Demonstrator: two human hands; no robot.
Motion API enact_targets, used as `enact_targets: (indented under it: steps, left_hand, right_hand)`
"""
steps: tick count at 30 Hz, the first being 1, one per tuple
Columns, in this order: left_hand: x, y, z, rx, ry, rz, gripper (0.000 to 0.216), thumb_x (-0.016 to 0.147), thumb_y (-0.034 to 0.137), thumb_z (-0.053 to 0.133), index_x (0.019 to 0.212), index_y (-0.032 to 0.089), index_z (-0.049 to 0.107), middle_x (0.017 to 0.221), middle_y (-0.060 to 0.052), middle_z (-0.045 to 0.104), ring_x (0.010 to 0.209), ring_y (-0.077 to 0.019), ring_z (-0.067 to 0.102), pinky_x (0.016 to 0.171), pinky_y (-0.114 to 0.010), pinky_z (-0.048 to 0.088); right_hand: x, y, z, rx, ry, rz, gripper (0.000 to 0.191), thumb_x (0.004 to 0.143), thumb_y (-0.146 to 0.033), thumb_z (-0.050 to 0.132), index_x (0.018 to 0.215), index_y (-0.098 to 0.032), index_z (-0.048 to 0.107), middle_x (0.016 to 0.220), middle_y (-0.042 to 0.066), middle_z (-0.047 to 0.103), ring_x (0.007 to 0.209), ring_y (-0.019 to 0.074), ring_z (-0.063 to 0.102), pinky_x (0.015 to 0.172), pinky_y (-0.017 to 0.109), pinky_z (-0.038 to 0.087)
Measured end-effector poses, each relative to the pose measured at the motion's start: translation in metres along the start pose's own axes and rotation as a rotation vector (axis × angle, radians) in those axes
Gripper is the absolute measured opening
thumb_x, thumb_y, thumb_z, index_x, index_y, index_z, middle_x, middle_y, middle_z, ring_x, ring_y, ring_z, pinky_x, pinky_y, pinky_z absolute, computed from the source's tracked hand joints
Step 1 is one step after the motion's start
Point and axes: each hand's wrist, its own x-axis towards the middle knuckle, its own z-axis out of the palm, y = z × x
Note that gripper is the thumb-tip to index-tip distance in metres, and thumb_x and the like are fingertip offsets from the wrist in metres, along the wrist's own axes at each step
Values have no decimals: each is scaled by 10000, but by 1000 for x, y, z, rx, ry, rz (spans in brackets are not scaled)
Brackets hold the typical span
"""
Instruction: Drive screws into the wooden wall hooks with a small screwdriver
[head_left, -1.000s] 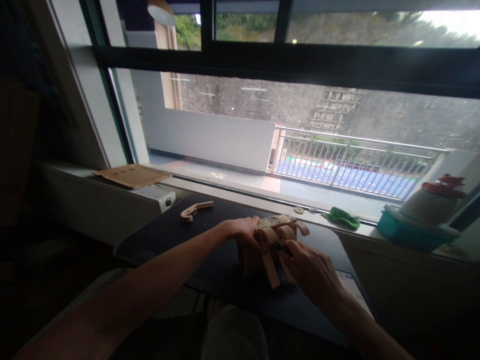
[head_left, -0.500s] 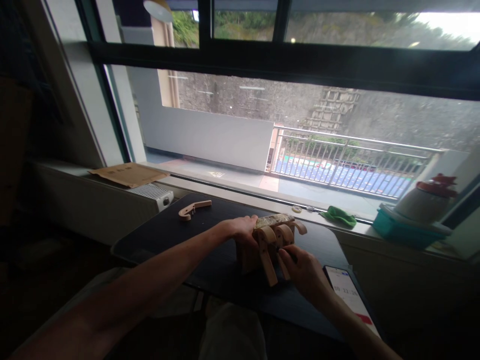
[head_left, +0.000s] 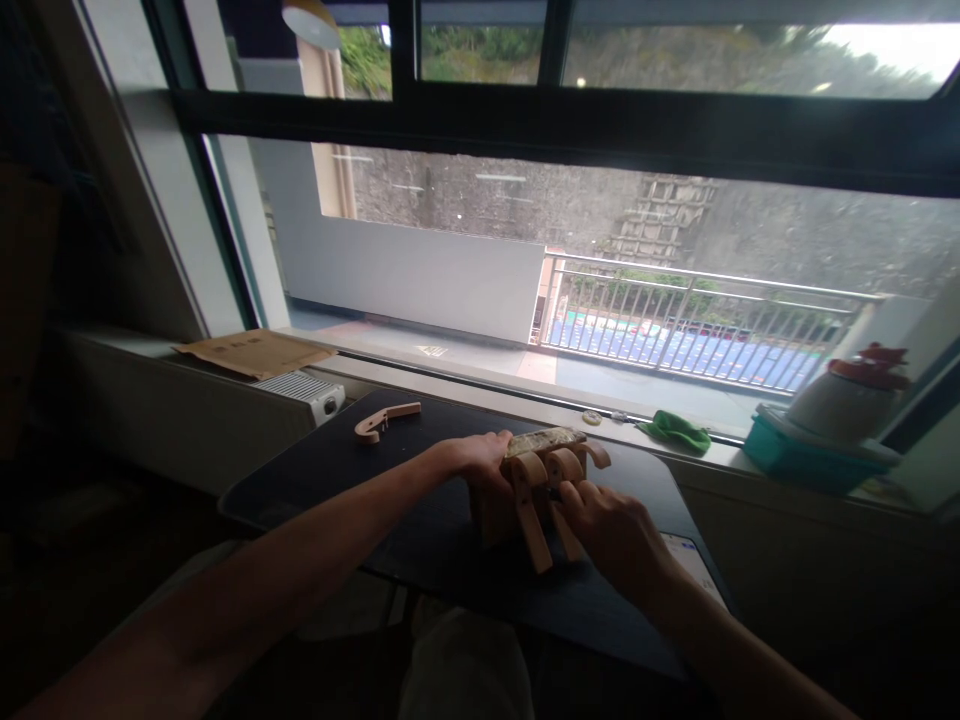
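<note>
Here, the left hand (head_left: 486,460) holds a wooden assembly (head_left: 533,532) (curve-topped).

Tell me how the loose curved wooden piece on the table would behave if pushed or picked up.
The wooden piece is probably stiff, since it looks like solid wood. Its hooked, angular outline makes rolling unlikely; a push would more likely slide or swivel it on the table. Small pins seem to jut from it and might snag.
</note>
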Motion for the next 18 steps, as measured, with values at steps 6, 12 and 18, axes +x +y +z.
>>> enact_targets:
  steps: [6,12,18]
  left_hand:
    - [3,-2,6,12,15,-24,869,502,575,681,1212,172,386,1170,-120,543,1089,-314,547,877,-352,475]
    - [0,2,3,16,13,-10,851,500,580,688,1183,158,407,1166,-131,543,1086,-315,546,874,-362,476]
    - [-3,6,2,28,10,-6,842,512,569,689,1185,152,403,1175,-143,536,1085,-324,545,883,-380,471]
  right_hand:
    - [-5,-20,8,380,-110,371,347,957,-297,298,805,-202,595,697,44,677,647,192,639,515,276,273]
    - [-2,-12,-7,584,-144,343,190,903,-271,405,925,-186,574,775,45,680,752,211,643,577,274,331]
    - [1,-9,-15,313,-38,107,161,881,-116,417,918,-172,563,840,55,652,712,182,609,548,270,327]
